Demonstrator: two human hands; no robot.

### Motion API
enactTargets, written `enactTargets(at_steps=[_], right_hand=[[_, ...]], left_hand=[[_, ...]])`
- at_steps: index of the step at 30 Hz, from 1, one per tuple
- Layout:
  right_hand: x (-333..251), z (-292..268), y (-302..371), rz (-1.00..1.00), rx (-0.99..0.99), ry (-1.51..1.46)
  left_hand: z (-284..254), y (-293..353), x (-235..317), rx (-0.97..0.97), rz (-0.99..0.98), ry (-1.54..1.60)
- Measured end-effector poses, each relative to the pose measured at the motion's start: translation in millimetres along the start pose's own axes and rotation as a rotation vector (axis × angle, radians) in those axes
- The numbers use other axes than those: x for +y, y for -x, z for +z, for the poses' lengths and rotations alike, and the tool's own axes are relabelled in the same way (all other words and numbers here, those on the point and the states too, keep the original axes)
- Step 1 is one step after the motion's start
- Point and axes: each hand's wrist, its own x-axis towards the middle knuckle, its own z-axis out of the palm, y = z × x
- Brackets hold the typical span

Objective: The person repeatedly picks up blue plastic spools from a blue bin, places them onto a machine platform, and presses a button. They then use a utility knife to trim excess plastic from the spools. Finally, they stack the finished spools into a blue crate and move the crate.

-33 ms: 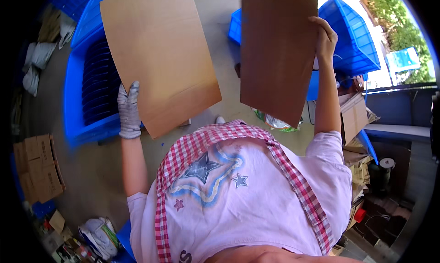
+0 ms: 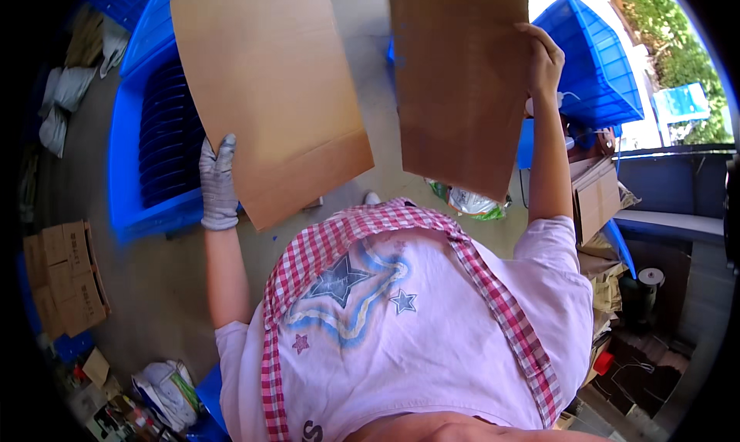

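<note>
My left hand (image 2: 219, 181), in a grey-white glove, is closed on the lower left edge of a light brown cardboard sheet (image 2: 270, 87). Its thumb shows on the near face; the fingers behind are mostly hidden. My bare right hand (image 2: 546, 60) grips the right edge of a second, darker cardboard sheet (image 2: 461, 87), fingertips lying over the rim. Both sheets are held up in front of me, side by side with a gap between them. Behind the lighter one stands a blue crate (image 2: 127, 176) holding a row of dark, thin, curved pieces, partly covered by the sheet.
A blue plastic bin (image 2: 593, 64) stands far right, behind my right hand. Folded cardboard (image 2: 597, 199) and paper lie by my right elbow. Brown cartons (image 2: 65, 280) are at the left, white sacks (image 2: 69, 91) farther back. A shiny package (image 2: 470, 201) lies on the floor.
The darker sheet has shifted slightly left and upward and turned a little, and its face looks lighter. My right hand has risen slightly with it; the lighter sheet is almost unmoved.
</note>
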Motion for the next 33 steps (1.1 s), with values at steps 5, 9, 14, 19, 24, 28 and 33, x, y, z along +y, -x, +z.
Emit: enactTargets(at_steps=[5,9,14,19,24,28,33], right_hand=[[26.4,48.9,-30.4,0.066,-0.019,-0.431],[29.2,63.4,-31.0,0.18,-0.079,-0.408],[36.6,110.3,-22.1,0.581,-0.3,-0.543],[-32.9,105.5,7.6,-0.241,-0.187,0.132],[-11.7,94.3,24.3,0.077,-0.402,0.158],[-2.7,63.4,1.2,0.479,-0.203,-0.18],[46.4,81.4,50.4,0.477,-0.209,-0.742]], left_hand=[[-4.9,-18.3,-39.5,0.014,-0.227,0.522],[34.0,-38.6,-41.1,-0.211,-0.29,0.746],[61.5,-90.2,-47.6,-0.305,0.905,-1.04],[91.4,-80.1,-22.1,-0.316,-0.197,0.46],[95.3,-71.1,-33.7,-0.121,-0.177,0.316],[107.1,-63.2,-26.1,-0.132,-0.183,0.427],[91.4,-63.3,-33.7,-0.144,-0.207,0.443]])
